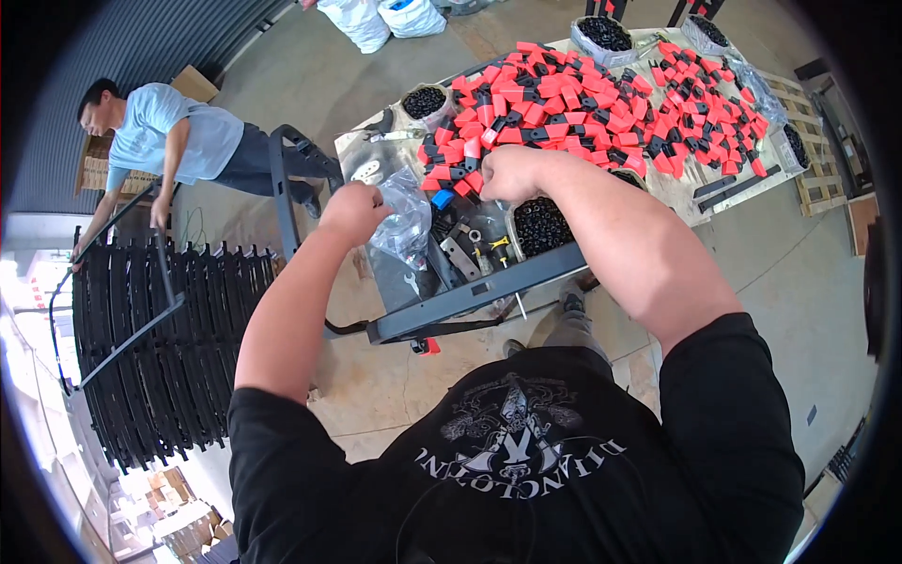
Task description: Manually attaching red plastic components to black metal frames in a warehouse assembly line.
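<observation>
My left hand (355,214) is curled beside a clear plastic bag (406,230) on the table's left end; what its fingers hold, if anything, is hidden. With its back turned up, my right hand (510,173) is closed at the near edge of a heap of red-and-black plastic parts (536,103). I cannot make out what those fingers grip. Just below it stands a bin of small black parts (542,226). A dark metal frame (479,293) runs along the table's near side. Between frame and bag lie a wrench (412,282) and yellow-handled tools (498,244).
A co-worker (178,141) at the left handles a dark metal frame over a stack of black frames (160,348). More bins of black parts (603,38) stand along the table's far edge. A wooden pallet (810,141) lies at the right, white sacks (357,21) at the back.
</observation>
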`<action>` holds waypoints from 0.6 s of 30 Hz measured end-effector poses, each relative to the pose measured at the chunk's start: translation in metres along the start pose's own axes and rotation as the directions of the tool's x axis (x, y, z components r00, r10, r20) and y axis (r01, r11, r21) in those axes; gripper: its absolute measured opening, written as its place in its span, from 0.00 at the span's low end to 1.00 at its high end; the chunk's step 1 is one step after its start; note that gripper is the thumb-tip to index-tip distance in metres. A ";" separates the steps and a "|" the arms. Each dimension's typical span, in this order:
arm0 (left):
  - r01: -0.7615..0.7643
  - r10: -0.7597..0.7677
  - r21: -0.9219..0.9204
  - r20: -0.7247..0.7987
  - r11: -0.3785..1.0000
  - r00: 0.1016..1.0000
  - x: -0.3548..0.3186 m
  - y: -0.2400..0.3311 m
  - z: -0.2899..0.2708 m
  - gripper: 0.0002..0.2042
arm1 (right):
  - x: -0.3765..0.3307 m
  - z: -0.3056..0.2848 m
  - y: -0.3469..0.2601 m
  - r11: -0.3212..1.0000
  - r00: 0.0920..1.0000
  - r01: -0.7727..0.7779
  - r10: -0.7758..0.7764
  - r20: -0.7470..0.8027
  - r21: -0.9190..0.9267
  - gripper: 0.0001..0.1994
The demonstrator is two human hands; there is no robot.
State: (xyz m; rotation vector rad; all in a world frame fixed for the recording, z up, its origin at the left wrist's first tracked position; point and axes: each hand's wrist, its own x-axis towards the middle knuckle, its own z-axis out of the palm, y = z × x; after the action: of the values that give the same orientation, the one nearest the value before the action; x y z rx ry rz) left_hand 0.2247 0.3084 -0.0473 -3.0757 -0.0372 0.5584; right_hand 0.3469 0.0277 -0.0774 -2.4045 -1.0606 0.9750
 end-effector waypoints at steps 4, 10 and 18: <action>-0.088 -0.077 -0.885 -0.138 0.458 0.987 -0.086 0.047 -0.030 0.08 | -0.006 -0.005 -0.003 1.000 1.000 -0.002 0.002 -0.022 0.002 0.19; -0.294 -0.020 -0.929 -0.297 -0.224 0.955 -0.171 0.114 -0.019 0.15 | 0.000 -0.005 -0.001 0.998 0.998 -0.056 0.055 -0.026 -0.029 0.20; -0.637 0.125 -0.489 -0.727 0.596 0.675 -0.167 0.135 0.002 0.10 | -0.004 -0.003 0.002 0.998 0.997 -0.057 0.056 -0.047 -0.017 0.19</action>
State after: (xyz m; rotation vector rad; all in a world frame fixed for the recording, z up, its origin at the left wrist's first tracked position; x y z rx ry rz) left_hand 0.0704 0.1689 0.0066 -3.8540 0.6554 -0.7905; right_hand 0.3483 0.0229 -0.0744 -2.4720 -0.9948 0.9265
